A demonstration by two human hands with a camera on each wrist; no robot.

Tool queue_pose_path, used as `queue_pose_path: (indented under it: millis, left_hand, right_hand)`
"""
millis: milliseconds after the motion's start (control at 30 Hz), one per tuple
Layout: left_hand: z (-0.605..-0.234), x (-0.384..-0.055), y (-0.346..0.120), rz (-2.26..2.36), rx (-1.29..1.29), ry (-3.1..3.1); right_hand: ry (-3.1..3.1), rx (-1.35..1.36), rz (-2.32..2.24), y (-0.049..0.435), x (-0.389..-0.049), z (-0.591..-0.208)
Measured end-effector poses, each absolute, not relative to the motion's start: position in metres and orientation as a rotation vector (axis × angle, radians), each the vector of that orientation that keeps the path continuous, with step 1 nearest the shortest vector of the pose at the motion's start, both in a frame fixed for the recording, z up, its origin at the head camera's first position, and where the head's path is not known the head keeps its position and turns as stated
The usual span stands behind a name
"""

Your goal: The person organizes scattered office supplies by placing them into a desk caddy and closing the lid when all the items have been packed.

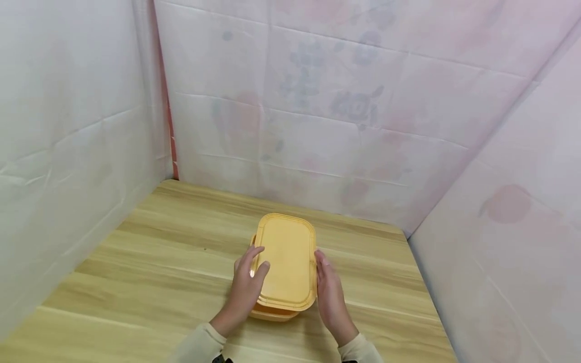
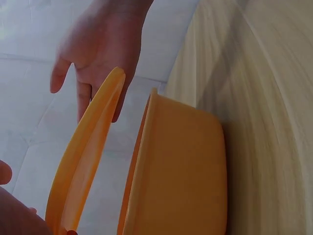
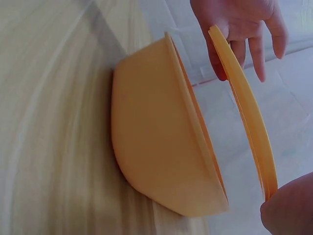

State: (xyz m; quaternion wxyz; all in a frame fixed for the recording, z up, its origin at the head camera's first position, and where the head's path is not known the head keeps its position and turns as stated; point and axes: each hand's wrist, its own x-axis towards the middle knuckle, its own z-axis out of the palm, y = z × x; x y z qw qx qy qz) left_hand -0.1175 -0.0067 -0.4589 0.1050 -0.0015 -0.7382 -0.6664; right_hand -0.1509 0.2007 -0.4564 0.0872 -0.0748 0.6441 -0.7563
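Observation:
A yellow rectangular lid (image 1: 287, 257) is held above a matching yellow plastic food box (image 1: 274, 314), with a gap between lid and box rim. In the left wrist view, the box wall (image 2: 183, 161) stands on the table beside the raised lid (image 2: 85, 161). My left hand (image 1: 245, 290) holds the lid's left edge, its thumb and bent index finger over the top. My right hand (image 1: 332, 295) lies along the right edge with its fingers straight. The left wrist view shows the right hand (image 2: 102, 49) touching the lid's far edge. The box's inside is mostly hidden.
The box stands on a wood-grain table (image 1: 150, 282). Pale printed sheeting (image 1: 290, 131) rises behind the table, with more sheeting on the left (image 1: 68, 126) and right (image 1: 513, 242).

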Motion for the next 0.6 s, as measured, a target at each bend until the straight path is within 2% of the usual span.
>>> queue_pose_path:
  millis: [333,600]
  left_hand:
    - [-0.466,-0.113,-0.022,-1.884,-0.001,-2.228]
    - [-0.472,-0.118,-0.024,-1.853,0.040,-2.211]
  right_hand:
    - [1.813,-0.233,-2.320,0.185,-0.142,-0.469]
    - [1.514,-0.159,-2.638,0.180,-0.138,-0.463]
